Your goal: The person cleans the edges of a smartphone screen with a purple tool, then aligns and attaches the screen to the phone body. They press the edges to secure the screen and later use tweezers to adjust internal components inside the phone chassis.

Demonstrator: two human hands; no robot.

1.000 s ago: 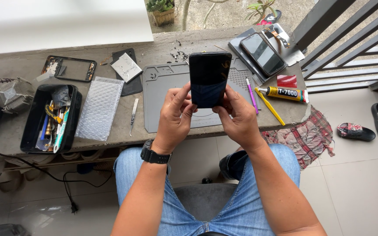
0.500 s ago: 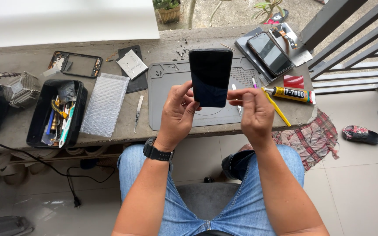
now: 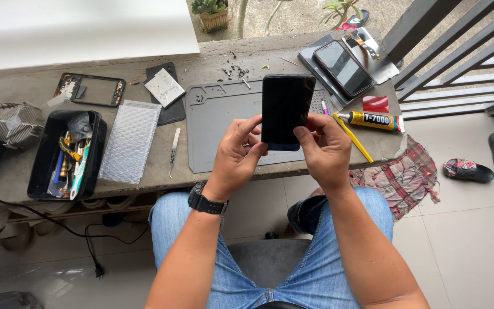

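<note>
- Both hands hold a black smartphone [image 3: 286, 110] upright above the grey repair mat [image 3: 224, 123], clear of the worktop [image 3: 7, 171]
- Left hand [image 3: 236, 153] has its grip closed on the phone's lower left edge; right hand [image 3: 326, 150] pinches the lower right edge
- Only the bottom is gripped, so the phone could tip and drop onto the mat
- The glue tube [image 3: 371, 121] and yellow pry stick [image 3: 352, 137] lie just beside the right hand; a swing of the wrist might knock them off the edge
</note>
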